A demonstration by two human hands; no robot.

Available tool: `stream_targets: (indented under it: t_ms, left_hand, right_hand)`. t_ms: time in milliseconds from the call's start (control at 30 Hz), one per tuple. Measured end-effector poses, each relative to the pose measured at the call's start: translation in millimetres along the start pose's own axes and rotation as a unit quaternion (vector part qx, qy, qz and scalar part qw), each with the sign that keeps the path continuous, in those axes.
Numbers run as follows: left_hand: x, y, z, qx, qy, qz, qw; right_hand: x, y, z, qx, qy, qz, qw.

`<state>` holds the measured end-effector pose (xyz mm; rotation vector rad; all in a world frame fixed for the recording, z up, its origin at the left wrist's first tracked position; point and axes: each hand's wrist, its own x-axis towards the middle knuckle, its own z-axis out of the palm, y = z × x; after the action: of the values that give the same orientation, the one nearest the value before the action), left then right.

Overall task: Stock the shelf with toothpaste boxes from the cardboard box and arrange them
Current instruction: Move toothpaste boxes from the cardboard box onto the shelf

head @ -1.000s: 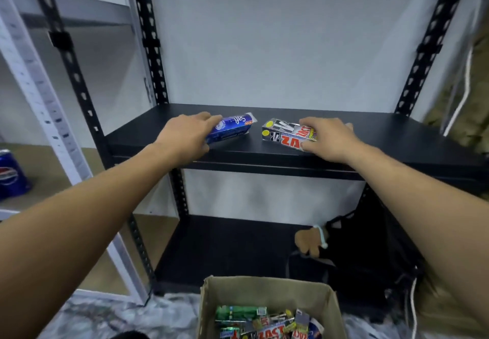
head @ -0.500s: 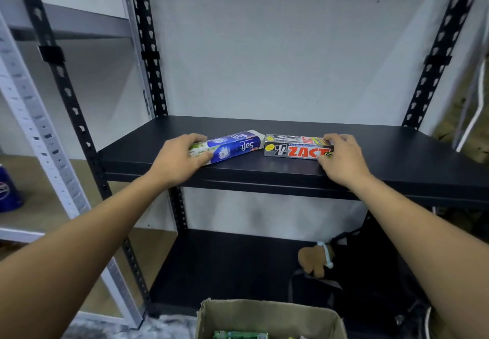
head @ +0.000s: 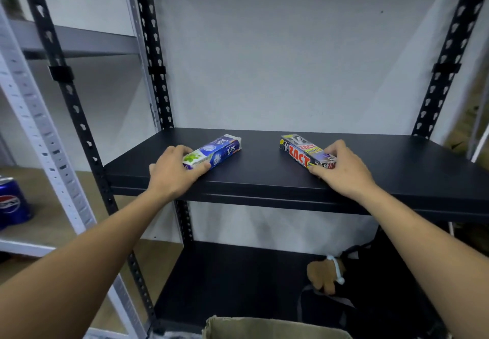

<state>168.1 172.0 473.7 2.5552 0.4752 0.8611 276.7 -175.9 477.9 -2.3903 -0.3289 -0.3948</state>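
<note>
Now black shelf (head: 264, 174) before grey wall; left hand (head: 172, 171) grips blue box (head: 214, 150); right hand (head: 341, 169) grips ZACT box (head: 304, 152).

A plain pale wall (head: 291, 60) fills the back of the scene, evenly lit with a soft grey-blue cast and a darker shadow toward its upper edge. In front of it stands a black metal rack (head: 447, 55) with perforated uprights and 2 dark boards in view, 1 above the other. To the left stands a second rack in light grey (head: 45, 137), with a grey board high up and a tan wooden board (head: 53, 222) lower down carrying a blue soda can (head: 12, 203). At the far right edge runs a white cable (head: 480, 148) against a blurred brownish surface.
</note>
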Motion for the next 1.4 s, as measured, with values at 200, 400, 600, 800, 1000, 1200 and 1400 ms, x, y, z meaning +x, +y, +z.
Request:
stream_targets:
  t_ms: [200,400,600,800,1000,1200,1400]
  left_hand:
    - [11.9,-4.6,6.5,0.009,-0.048,-0.013,0.999]
    - [31.4,-3.4,14.0,0.007,-0.066,-0.038,0.997]
    - [63.8,6.3,38.4,0.016,-0.114,-0.02,0.993]
    - [93.3,19.8,73.2,0.062,-0.067,0.035,0.995]
    - [125.8,16.0,93.1,0.094,-0.053,0.054,0.993]
    - [152.8,9.7,109.4,0.102,-0.046,0.071,0.991]
    - [173.7,9.5,119.6,0.102,-0.058,0.077,0.99]
  right_hand:
    - [14.5,-2.5,10.2,0.01,-0.014,-0.022,1.0]
    - [35.9,-6.3,29.4,-0.019,0.007,-0.021,1.0]
    - [69.5,11.6,28.5,-0.104,0.004,0.006,0.995]
    - [104.0,39.9,24.4,-0.132,0.018,0.015,0.991]
    - [136.7,63.3,21.5,-0.159,0.032,0.039,0.986]
    - [169.6,81.6,22.2,-0.178,0.047,0.055,0.981]
    - [184.3,88.3,23.7,-0.163,0.059,0.051,0.984]
